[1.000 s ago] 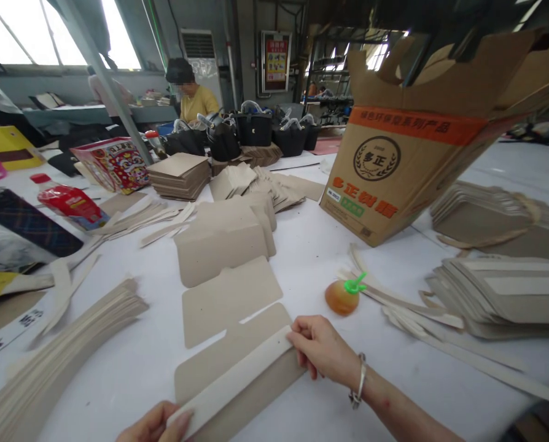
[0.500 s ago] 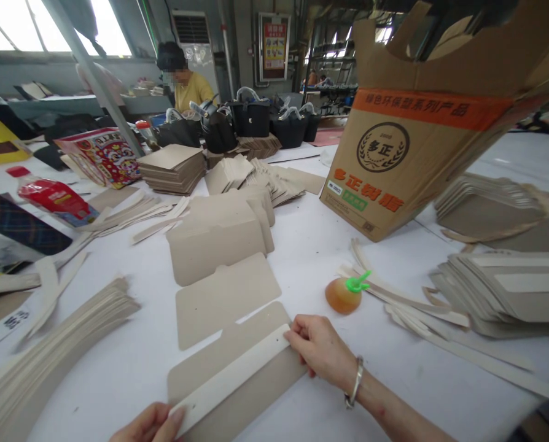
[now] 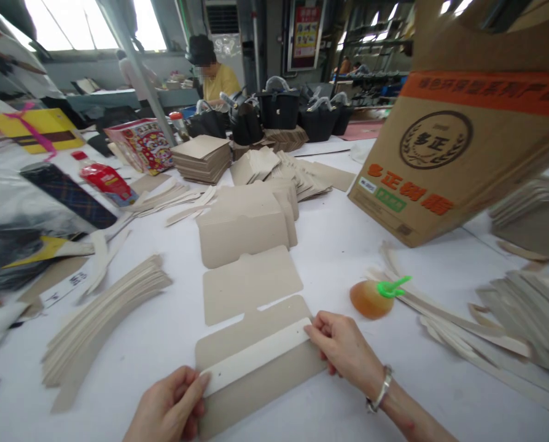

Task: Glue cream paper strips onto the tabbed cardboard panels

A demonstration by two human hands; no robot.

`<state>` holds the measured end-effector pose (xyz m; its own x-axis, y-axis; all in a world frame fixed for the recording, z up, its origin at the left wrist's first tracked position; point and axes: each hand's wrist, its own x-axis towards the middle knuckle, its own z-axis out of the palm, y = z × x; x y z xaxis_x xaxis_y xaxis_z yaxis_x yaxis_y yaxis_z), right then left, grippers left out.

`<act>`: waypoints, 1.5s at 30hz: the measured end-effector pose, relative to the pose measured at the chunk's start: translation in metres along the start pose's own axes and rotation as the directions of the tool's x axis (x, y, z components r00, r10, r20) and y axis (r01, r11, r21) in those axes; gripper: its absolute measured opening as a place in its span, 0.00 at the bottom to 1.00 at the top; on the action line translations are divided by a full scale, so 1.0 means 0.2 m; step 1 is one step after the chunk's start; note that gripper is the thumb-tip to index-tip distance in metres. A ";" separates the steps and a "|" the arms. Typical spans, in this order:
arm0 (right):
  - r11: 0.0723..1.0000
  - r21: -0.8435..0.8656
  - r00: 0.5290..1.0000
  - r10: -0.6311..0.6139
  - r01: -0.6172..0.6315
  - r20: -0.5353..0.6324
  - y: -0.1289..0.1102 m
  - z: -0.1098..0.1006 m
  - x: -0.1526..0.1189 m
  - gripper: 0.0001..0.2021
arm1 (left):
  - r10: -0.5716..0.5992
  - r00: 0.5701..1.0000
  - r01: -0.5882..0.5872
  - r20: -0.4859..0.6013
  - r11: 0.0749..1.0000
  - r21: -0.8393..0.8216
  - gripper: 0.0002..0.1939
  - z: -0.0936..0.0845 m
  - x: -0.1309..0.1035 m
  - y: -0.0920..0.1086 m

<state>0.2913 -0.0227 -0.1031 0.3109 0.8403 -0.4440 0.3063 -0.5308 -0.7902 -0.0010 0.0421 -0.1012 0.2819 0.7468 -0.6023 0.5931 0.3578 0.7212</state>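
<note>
A pale cardboard strip (image 3: 258, 359) with a small hole near each end lies across a grey-beige cardboard panel (image 3: 242, 402) with rounded corners. My left hand (image 3: 171, 402) pinches the strip's left end between thumb and fingers, at the panel's left edge. At the other end, my right hand (image 3: 341, 344), with a silver bracelet on its wrist, pinches the strip near the panel's right edge. Just beyond lies another cardboard panel (image 3: 251, 285), with more panels (image 3: 244, 236) overlapping behind it. To the right of these sits a squat bottle of amber liquid (image 3: 371, 299) with a green nozzle.
A fanned stack of strips (image 3: 104, 325) lies on the left, loose strips (image 3: 472, 350) on the right. A large carton (image 3: 422, 166) stands at the back right. Black bags (image 3: 279, 113) and a stack of cardboard (image 3: 203, 159) are farther back, near a person in yellow (image 3: 221, 80).
The view has swung left and tipped, so the scene sits farther right and more of my left hand shows. Both hands keep hold of the strip on the panel.
</note>
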 end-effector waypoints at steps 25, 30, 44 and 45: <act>0.991 -0.106 0.995 0.087 -0.081 0.049 0.12 0.01 0.04 0.20 | 0.028 0.993 -0.036 -0.112 0.997 -0.069 0.16 0.02 0.00 0.01; 0.995 -0.082 0.997 0.068 -0.065 0.039 0.12 0.02 0.03 0.19 | 0.035 0.992 -0.040 -0.123 0.999 -0.036 0.16 0.03 -0.01 0.02; 0.991 -0.133 0.999 -0.033 0.031 -0.017 0.01 0.03 0.00 0.14 | 0.090 0.992 -0.080 -0.093 0.991 0.108 0.22 0.03 0.00 -0.02; 0.991 -0.127 0.999 -0.035 0.032 -0.022 0.01 0.03 0.01 0.13 | 0.091 0.992 -0.081 -0.088 0.990 0.119 0.22 0.03 0.01 -0.03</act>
<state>0.2864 -0.0220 -0.1078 0.3200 0.8557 -0.4066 0.4277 -0.5135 -0.7439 0.0006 0.0380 -0.1077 0.2677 0.8226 -0.5016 0.6538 0.2273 0.7217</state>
